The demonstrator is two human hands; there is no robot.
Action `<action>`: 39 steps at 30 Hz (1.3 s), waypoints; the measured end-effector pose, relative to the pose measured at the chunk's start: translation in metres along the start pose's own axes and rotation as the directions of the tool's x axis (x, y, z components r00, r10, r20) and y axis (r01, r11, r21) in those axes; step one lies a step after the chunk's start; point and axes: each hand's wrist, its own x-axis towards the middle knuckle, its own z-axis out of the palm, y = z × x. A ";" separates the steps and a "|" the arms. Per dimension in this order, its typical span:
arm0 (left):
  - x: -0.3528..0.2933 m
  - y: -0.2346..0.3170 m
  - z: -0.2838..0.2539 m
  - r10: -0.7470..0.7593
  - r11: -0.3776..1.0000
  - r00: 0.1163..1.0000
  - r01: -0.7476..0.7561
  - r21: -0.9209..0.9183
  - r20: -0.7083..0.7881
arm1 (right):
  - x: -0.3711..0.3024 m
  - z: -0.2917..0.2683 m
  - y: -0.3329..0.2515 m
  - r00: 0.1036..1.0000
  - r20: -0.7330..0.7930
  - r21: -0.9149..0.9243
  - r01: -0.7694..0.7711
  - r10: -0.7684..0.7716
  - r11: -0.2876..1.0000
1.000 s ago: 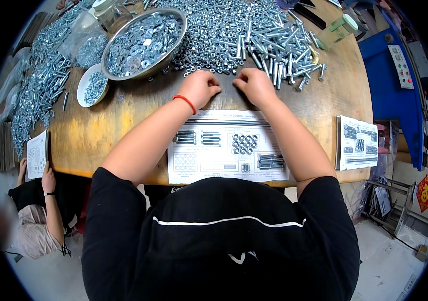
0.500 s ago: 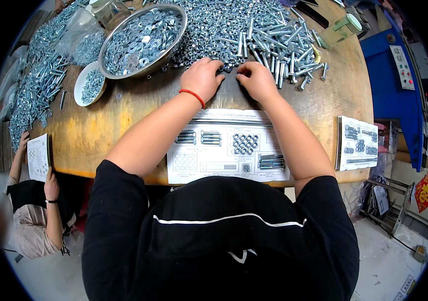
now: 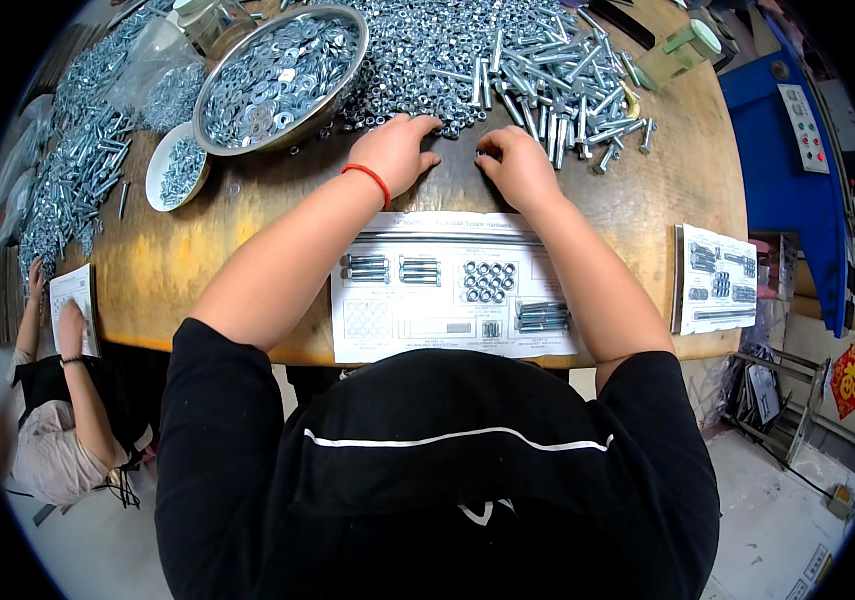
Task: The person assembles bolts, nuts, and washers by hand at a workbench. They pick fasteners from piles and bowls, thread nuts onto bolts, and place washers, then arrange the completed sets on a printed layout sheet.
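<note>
My left hand (image 3: 394, 155), with a red band at its wrist, rests at the near edge of a heap of metal nuts (image 3: 412, 65). Its fingers are bent toward the nuts, the thumb apart from them. To its right my right hand (image 3: 519, 168) is curled, thumb and fingertips close together beside the nuts and the pile of long bolts (image 3: 567, 85). Whatever those fingertips may hold is hidden. Between my forearms lies a printed sheet (image 3: 437, 300) picturing bolts and nuts.
A metal bowl of washers (image 3: 277, 85) stands left of the nuts, beside a white bowl of small screws (image 3: 179, 170). More bolts (image 3: 77, 180) cover the far left. A jar (image 3: 682, 55) and another sheet (image 3: 715, 280) are on the right. A co-worker's hand (image 3: 71, 330) is over a sheet.
My left hand has drawn slightly left, widening the gap to my right hand, which has barely moved. The co-worker's hand has moved from the sheet's edge onto its face.
</note>
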 end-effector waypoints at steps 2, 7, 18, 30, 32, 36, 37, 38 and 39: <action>0.006 0.000 0.000 -0.023 0.999 0.999 0.024 -0.022 0.036 | 0.006 0.001 -0.002 0.999 0.025 0.032 0.046 -0.047 0.998; -0.006 -0.004 0.007 0.050 0.984 0.998 -0.044 -0.175 0.028 | 0.002 0.009 -0.011 0.985 0.052 0.088 0.160 -0.165 0.983; -0.008 -0.008 0.001 -0.034 0.978 0.993 0.010 -0.206 -0.115 | 0.000 0.008 -0.016 0.988 -0.104 0.137 0.130 -0.116 0.982; -0.002 0.003 0.007 -0.016 0.994 1.000 0.018 -0.108 0.016 | 0.011 0.002 -0.006 0.994 0.018 -0.068 0.106 -0.105 0.992; 0.000 -0.005 0.017 0.008 0.993 0.991 -0.023 -0.112 -0.133 | 0.010 0.006 -0.007 0.994 -0.015 -0.016 0.106 -0.106 0.994; 0.004 0.005 0.023 0.017 0.994 0.979 -0.037 -0.099 -0.201 | 0.017 0.019 -0.011 0.993 -0.077 0.044 0.093 -0.089 0.995; 0.005 0.007 0.024 0.008 0.996 0.981 -0.024 -0.083 -0.195 | 0.019 0.021 -0.012 0.993 -0.082 0.044 0.087 -0.083 0.995; 0.008 0.008 0.024 -0.004 0.996 0.986 -0.010 -0.085 -0.164 | 0.019 0.021 -0.012 0.992 -0.079 0.028 0.104 -0.101 0.994; 0.008 0.009 0.024 -0.005 0.998 0.987 -0.006 -0.070 -0.159 | 0.019 0.020 -0.012 0.990 -0.075 0.012 0.120 -0.119 0.993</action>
